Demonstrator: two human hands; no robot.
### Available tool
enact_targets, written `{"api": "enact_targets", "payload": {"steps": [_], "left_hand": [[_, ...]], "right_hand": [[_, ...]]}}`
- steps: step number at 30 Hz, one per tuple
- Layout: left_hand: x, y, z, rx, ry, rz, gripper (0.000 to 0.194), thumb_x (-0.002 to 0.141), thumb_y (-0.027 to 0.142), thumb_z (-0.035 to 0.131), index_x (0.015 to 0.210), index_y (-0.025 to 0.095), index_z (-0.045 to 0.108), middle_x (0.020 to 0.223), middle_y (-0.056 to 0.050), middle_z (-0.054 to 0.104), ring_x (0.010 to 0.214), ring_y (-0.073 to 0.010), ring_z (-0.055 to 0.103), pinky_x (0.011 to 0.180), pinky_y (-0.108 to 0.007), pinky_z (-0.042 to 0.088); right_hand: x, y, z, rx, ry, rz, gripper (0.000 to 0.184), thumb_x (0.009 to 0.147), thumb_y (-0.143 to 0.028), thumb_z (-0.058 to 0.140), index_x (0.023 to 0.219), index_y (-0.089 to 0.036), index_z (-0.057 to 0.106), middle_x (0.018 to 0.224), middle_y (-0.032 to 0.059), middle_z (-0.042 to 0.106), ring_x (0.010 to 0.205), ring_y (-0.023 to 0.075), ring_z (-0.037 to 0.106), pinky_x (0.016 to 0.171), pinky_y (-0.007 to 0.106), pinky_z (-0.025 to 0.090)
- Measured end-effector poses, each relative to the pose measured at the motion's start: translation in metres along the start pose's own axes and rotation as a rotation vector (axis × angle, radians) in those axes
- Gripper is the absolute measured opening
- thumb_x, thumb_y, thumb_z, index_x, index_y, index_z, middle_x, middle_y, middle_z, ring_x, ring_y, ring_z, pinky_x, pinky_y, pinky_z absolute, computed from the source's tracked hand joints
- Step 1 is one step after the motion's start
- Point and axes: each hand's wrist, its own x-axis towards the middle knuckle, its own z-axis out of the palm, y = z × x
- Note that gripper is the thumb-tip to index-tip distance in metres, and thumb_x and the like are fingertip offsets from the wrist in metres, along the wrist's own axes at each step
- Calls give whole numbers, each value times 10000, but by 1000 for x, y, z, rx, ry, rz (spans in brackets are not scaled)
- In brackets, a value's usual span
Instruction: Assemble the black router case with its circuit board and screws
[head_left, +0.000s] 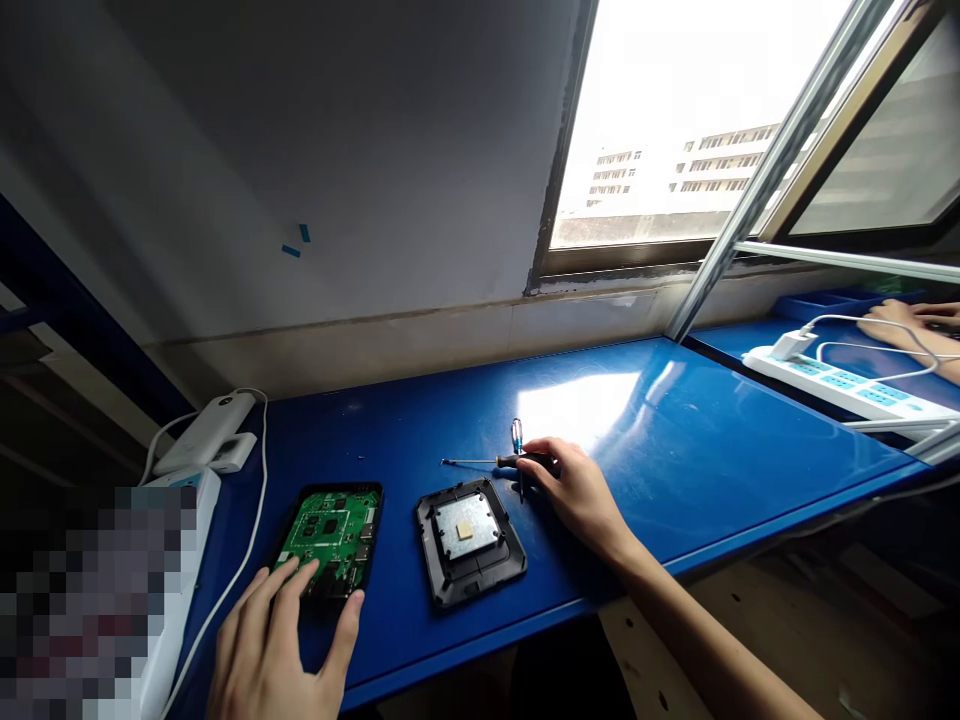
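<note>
My left hand (277,645) is spread open over the near end of a green circuit board (322,525), which sits in a black case. Whether its fingertips touch the board I cannot tell. My right hand (581,495) has its fingers closed round the black handle of a screwdriver (472,462), whose long shaft points left above the table. Just behind it is a smaller screwdriver with a clear and blue handle (517,433). Between my hands lies a black cover (442,590), inner side up, with a silver metal plate (484,520) and a small beige pad (465,529).
The blue table (720,420) runs along the wall beneath a window. White power strips (176,500) and a cable stand at the left. Beyond a metal post (705,280) are another power strip (840,380), a blue tray (817,303) and another person's hands (900,320).
</note>
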Motion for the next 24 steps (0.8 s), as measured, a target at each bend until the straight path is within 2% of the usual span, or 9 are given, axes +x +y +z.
{"api": "enact_targets", "payload": {"steps": [5,9,10,12,15,17,19,21,24], "left_hand": [[-16,7,7,-1,104,73,529,856,614,577,1193,210,634,1247,-126,674,1285,-367,532,1008,-505,508],[-26,28,7,6,219,128,379,916,464,563,1181,197,609,1198,-146,665,1202,-344,573,974,-487,511],[-28,33,8,7,236,141,368,919,436,567,1186,186,605,1194,-154,661,1185,-343,576,966,-487,511],[-32,43,11,4,261,162,377,912,407,584,1218,187,592,1203,-156,652,1160,-346,577,946,-490,511],[-38,52,18,-27,297,212,398,905,346,586,1267,181,569,1234,-159,645,1148,-346,584,943,-490,503],[-43,55,23,-54,318,235,403,904,311,573,1284,180,564,1247,-160,645,1155,-341,589,953,-484,498],[-48,58,29,-78,341,233,418,899,292,565,1305,194,561,1261,-152,650,1178,-338,588,960,-475,499],[-53,61,32,-92,362,228,433,891,275,564,1319,209,558,1272,-144,653,1193,-336,588,960,-471,502],[-57,63,33,-109,383,219,451,884,254,579,1333,223,550,1277,-134,662,1190,-327,599,962,-464,507]], "right_hand": [[-4,0,0,-112,29,-92,238,880,-445,647,983,-241,711,1036,79,737,1066,313,600,949,497,498],[-15,-28,6,-212,116,-323,271,942,-399,629,1141,-222,681,1129,119,702,1150,334,563,983,540,495],[-19,-39,10,-206,43,-374,266,948,-384,634,1163,-231,673,1140,115,699,1152,323,574,976,523,511],[-28,-62,18,-181,-210,-456,304,932,-366,674,1210,-246,657,1160,94,703,1138,293,604,980,490,531],[-36,-90,34,-229,-537,-534,694,800,-487,802,1394,-221,562,1363,119,628,1300,317,535,1086,486,480],[-35,-100,45,-286,-638,-541,958,726,-610,810,1504,-182,450,1517,180,497,1434,386,405,1158,556,392],[-31,-104,54,-323,-701,-542,1087,699,-679,782,1560,-166,363,1597,213,380,1488,431,306,1186,614,319],[-27,-104,59,-336,-743,-554,1093,702,-692,760,1567,-163,351,1618,217,341,1496,438,289,1197,629,284],[-27,-102,60,-345,-743,-591,1002,710,-683,750,1510,-162,446,1609,205,363,1501,422,292,1214,610,263]]}}
